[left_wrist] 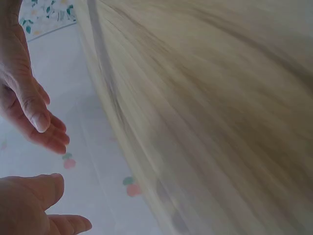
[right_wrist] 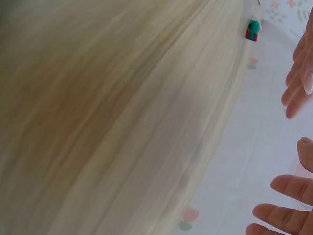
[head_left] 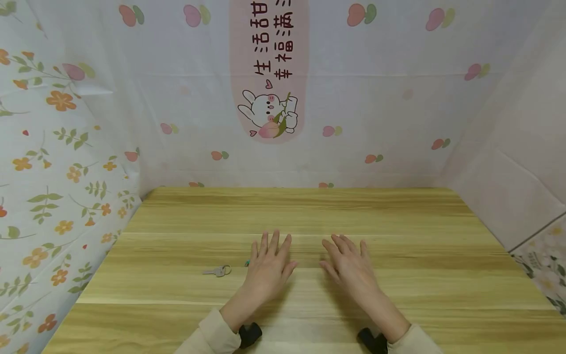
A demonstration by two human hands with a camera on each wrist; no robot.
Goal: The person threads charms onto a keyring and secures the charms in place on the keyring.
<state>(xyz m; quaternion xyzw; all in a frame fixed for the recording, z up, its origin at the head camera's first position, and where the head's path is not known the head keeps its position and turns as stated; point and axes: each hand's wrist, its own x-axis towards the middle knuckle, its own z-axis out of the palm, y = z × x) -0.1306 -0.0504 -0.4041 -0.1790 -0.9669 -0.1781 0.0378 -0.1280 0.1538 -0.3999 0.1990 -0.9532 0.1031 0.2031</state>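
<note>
My left hand [head_left: 268, 268] is palm down over the middle of the wooden table, its fingers spread and straight, holding nothing. To its left lies a silver key [head_left: 216, 271] with a split ring. Right beside that hand's fingers shows a small green charm [head_left: 247, 263], partly hidden by the hand; in the right wrist view the charm [right_wrist: 252, 30] looks green and red. My right hand [head_left: 351, 268] is apart from the left one, with slightly bent, loose fingers and nothing in them. Both hands also appear in the left wrist view, the left hand [left_wrist: 29, 203] below the right hand [left_wrist: 29, 98].
A wood-grain table [head_left: 398, 221] spreads under both hands. Behind it hangs a white cloth [head_left: 376, 98] with fruit prints and a rabbit drawing. A flower-patterned cloth [head_left: 66, 196] borders the left side, and a pale panel [head_left: 508, 147] the right. Black straps [head_left: 250, 335] sit at the wrists.
</note>
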